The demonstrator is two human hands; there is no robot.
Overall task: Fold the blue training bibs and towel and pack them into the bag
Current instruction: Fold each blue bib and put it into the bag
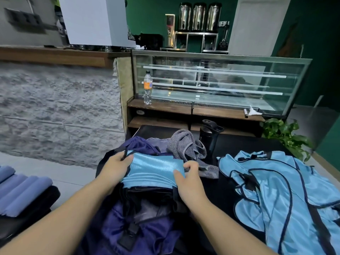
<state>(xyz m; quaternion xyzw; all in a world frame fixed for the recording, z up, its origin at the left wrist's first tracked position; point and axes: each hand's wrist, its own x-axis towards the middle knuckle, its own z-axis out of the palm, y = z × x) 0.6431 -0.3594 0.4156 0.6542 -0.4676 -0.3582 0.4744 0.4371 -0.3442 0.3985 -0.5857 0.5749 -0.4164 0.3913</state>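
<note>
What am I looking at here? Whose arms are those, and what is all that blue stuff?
There is no robot. A person wears a camera on their head, so you see their own arms reaching forward. The left hand and right hand both hold a folded blue bib over the open purple bag. On the dark table, more unfolded bibs lie in a heap on the right. A crumpled grey towel and a black bottle sit behind the bag.

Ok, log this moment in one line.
both hands grip folded shiny light-blue bib | over open purple nylon bag | unfolded bibs right
</note>
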